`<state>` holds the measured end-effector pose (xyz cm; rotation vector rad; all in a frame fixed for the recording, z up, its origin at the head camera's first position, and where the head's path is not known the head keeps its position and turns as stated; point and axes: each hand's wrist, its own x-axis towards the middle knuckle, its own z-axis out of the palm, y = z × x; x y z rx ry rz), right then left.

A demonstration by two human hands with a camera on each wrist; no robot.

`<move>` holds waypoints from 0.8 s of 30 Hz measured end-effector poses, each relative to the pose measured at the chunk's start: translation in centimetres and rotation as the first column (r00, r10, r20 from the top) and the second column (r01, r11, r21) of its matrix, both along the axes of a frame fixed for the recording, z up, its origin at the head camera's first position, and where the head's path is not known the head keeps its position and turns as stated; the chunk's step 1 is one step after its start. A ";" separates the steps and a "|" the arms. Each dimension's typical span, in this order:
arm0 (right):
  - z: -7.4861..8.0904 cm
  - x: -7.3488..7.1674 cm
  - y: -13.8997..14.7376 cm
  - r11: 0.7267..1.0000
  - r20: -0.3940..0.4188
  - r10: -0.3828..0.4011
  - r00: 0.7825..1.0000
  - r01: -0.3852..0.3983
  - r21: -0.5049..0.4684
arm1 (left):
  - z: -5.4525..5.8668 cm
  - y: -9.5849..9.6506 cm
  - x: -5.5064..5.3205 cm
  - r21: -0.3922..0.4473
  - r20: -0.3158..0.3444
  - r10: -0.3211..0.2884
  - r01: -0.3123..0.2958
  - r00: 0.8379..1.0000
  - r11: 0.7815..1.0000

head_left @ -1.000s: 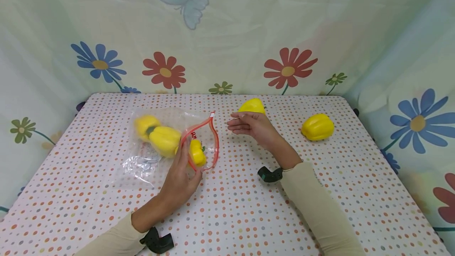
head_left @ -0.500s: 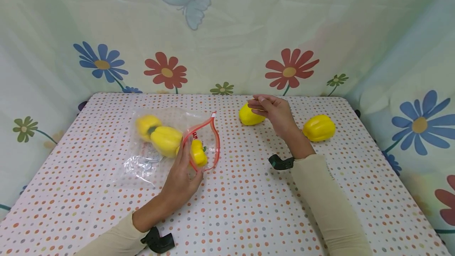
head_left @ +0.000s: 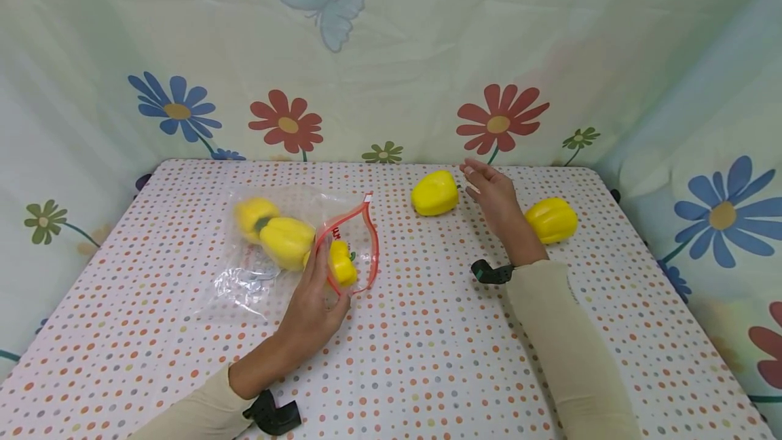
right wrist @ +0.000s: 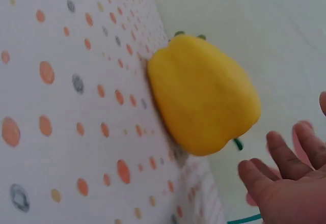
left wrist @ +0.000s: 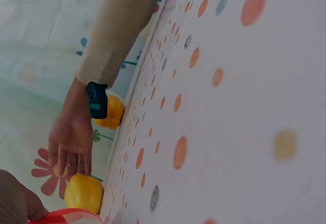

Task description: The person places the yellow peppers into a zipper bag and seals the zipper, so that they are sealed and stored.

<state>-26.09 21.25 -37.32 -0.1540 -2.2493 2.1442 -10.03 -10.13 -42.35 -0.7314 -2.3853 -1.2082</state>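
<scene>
A clear zip bag (head_left: 238, 287) with a red rim lies on its side, its mouth facing right. Inside it are several yellow bell peppers, one (head_left: 342, 263) just within the mouth. My left hand (head_left: 313, 304) holds the bag's near edge, with fingers along the red rim and thumb below. Close to the right of a loose yellow bell pepper (head_left: 435, 193) is my right hand (head_left: 497, 202), fingers extended and apart from it. In the right wrist view that pepper (right wrist: 204, 96) lies beside the fingers, its green stem towards them.
Another yellow bell pepper (head_left: 552, 220) sits to the right, partly behind the right wrist. The table (head_left: 427, 358) has a dotted cover. A flowered curtain (head_left: 391, 53) stands behind the table and at both sides.
My right hand has moved right and slightly back, passing over the loose pepper, which is now uncovered. My left hand and the bag have stayed in place.
</scene>
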 end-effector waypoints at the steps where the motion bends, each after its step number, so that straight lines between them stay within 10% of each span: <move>1: -0.3 -0.2 0.1 1.000 0.030 0.012 0.999 -0.012 -0.001 | 0.0 0.0 0.0 -0.002 0.001 0.001 -0.001 1.000 1.000; 24: -2.4 -2.0 0.0 0.981 0.191 0.190 0.963 -0.178 -0.075 | -0.1 -0.1 0.0 -0.016 -0.020 0.000 -0.001 1.000 1.000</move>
